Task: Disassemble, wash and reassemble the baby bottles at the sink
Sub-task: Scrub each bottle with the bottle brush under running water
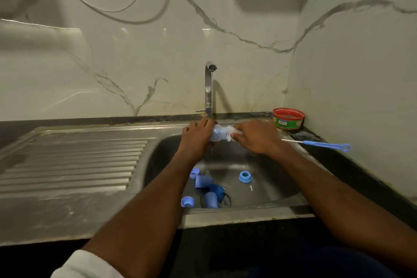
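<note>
My left hand grips a clear baby bottle lying sideways under the tap, above the sink basin. At the bottle's open end my right hand holds a white, foamy brush head or sponge; which one it is stays unclear. Several blue bottle parts lie on the basin floor: a ring, a cap, another cap by the drain and a small ring.
A thin blue-handled brush lies on the sink's right rim. A red and green tub stands in the back right corner. The ribbed steel drainboard stretches to the left. Marble walls close in behind and on the right.
</note>
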A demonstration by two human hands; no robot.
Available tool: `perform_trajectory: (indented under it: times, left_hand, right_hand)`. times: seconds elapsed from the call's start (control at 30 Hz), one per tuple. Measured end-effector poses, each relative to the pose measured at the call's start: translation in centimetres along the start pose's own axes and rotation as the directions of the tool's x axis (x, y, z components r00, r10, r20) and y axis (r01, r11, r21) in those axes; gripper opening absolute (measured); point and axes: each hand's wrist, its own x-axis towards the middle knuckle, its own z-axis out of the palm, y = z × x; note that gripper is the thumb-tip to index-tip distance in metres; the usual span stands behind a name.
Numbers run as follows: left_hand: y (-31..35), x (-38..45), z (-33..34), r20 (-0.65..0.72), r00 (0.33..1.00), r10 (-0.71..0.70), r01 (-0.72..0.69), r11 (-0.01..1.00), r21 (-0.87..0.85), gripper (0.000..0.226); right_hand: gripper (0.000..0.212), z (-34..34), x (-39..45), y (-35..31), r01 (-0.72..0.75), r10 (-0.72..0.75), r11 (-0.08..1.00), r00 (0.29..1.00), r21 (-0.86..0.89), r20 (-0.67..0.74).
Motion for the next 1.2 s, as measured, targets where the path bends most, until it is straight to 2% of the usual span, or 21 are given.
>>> perform_trajectory:
  times: [0.2, 0.3, 0.4, 0.53, 0.67, 0.73, 0.87, 1.0, 1.07, 1.13, 1.2]
  left_hand:
    - [0.4, 0.2, 1.8, 0.132, 0.988, -0.084, 0.102, 0.985, -0.138, 0.067]
    - [0.2, 0.5, 2.2, 0.207, 0.976, -0.069, 0.092, 0.99, -0.103, 0.072]
    - [0.4, 0.9, 2.0, 0.247, 0.966, -0.075, 0.085, 0.996, -0.032, 0.074]
    - [1.0, 0.7, 0.8, 0.16, 0.982, -0.102, 0.097, 0.995, 0.038, 0.079]
    - [3.2, 0.2, -1.2, 0.182, 0.983, -0.035, 0.017, 0.995, 0.1, 0.093]
    - [3.7, 0.0, -1.9, 0.144, 0.988, -0.046, 0.031, 0.994, 0.108, 0.097]
    - [4.7, -0.7, -2.3, 0.021, 0.985, -0.172, 0.168, 0.976, 0.138, 0.087]
    - [4.3, -1.7, -2.3, -0.024, 0.985, -0.172, 0.173, 0.974, 0.143, 0.051]
    - [3.0, -1.8, -2.8, -0.1, 0.97, -0.222, 0.23, 0.969, 0.084, 0.045]
    - [3.0, -1.7, -2.8, -0.155, 0.973, -0.172, 0.189, 0.977, 0.095, 0.05]
    - [4.0, -1.5, -2.8, -0.107, 0.993, -0.043, 0.059, 0.987, 0.147, 0.052]
  right_hand:
    - [0.041, 0.5, 0.3, 0.8, -0.003, 0.005, 0.999, 0.998, -0.038, 0.067]
    - [0.042, 0.7, 0.1, 0.7, 0.005, -0.001, 0.997, 0.998, -0.072, 0.055]
    - [0.043, 0.8, -0.4, 0.3, -0.016, 0.019, 0.999, 0.996, -0.033, 0.091]
    - [0.043, 0.5, -0.9, -0.6, -0.04, 0.04, 0.999, 0.998, -0.005, 0.047]
    - [0.041, -0.5, -1.2, -1.3, -0.089, 0.089, 0.996, 0.996, -0.004, -0.029]
    - [0.038, -1.0, -1.1, -1.3, -0.111, 0.111, 0.994, 0.992, -0.013, -0.052]
    - [0.04, -1.3, -0.9, -1.5, -0.064, 0.063, 0.998, 0.995, -0.011, -0.076]
    - [0.041, -0.6, -1.5, -1.9, 0.013, -0.013, 1.0, 1.0, 0.004, -0.021]
    - [0.041, -0.8, -1.6, -1.2, -0.01, 0.011, 0.999, 0.999, 0.053, -0.033]
    - [0.04, -0.8, -1.9, -0.9, -0.027, 0.032, 0.996, 0.997, 0.085, -0.063]
    - [0.038, -0.6, -2.1, -1.5, -0.024, 0.028, 0.998, 0.997, 0.057, -0.067]
